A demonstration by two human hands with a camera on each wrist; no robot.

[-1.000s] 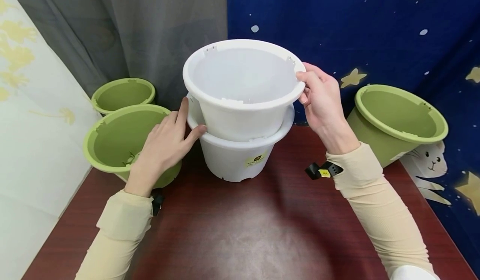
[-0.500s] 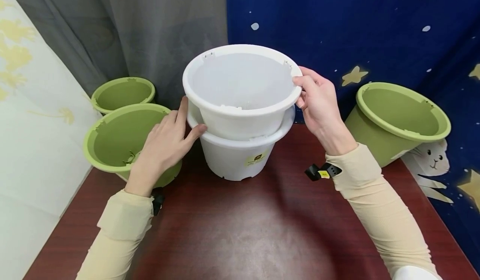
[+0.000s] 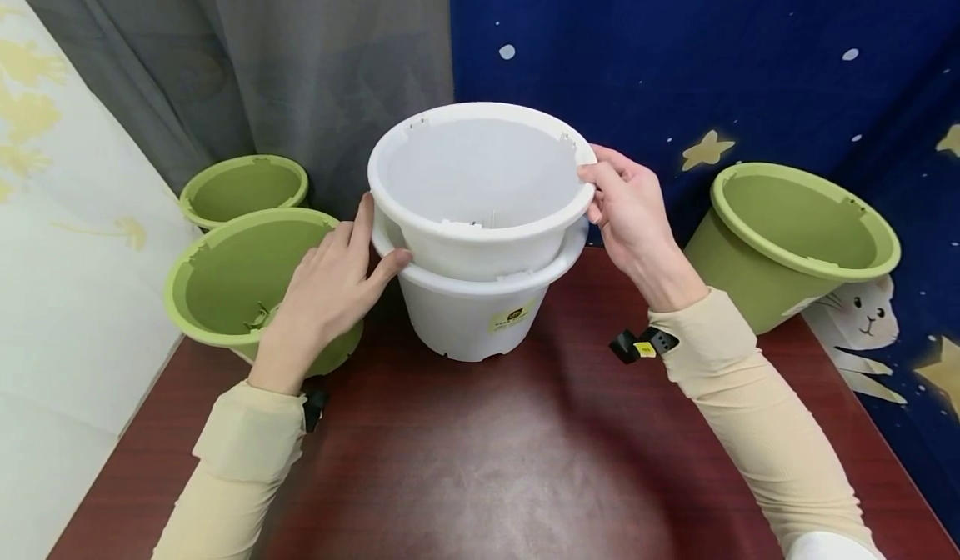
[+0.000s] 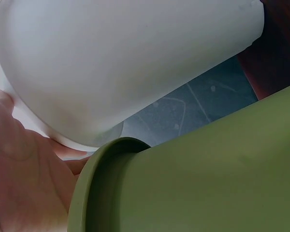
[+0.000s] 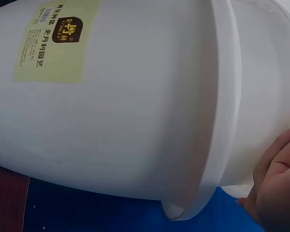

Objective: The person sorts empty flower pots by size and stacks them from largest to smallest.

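In the head view an upper white plastic flower pot (image 3: 480, 252) stands partly nested inside a lower white flower pot (image 3: 465, 324), its rim still well above the other's. My right hand (image 3: 626, 206) pinches the upper pot's rim on the right, thumb on top and fingers beneath. At the left, my left hand (image 3: 326, 293) holds the lower pot's rim, with the thumb over the front and the index finger along the side. A yellow label (image 5: 55, 41) shows on the lower pot in the right wrist view. The left wrist view has the palm (image 4: 24, 174) close by the rim.
A green pot (image 3: 213, 277) stands under my left forearm, with another green pot (image 3: 247, 160) behind it. On the right stands a third green pot (image 3: 750, 268). The dark red table (image 3: 480, 460) meets grey and blue star-patterned curtains at the back.
The upper white pot has sunk lower into the other one and shifted slightly left, with my right hand following it down. My left hand and the green pots have stayed put.
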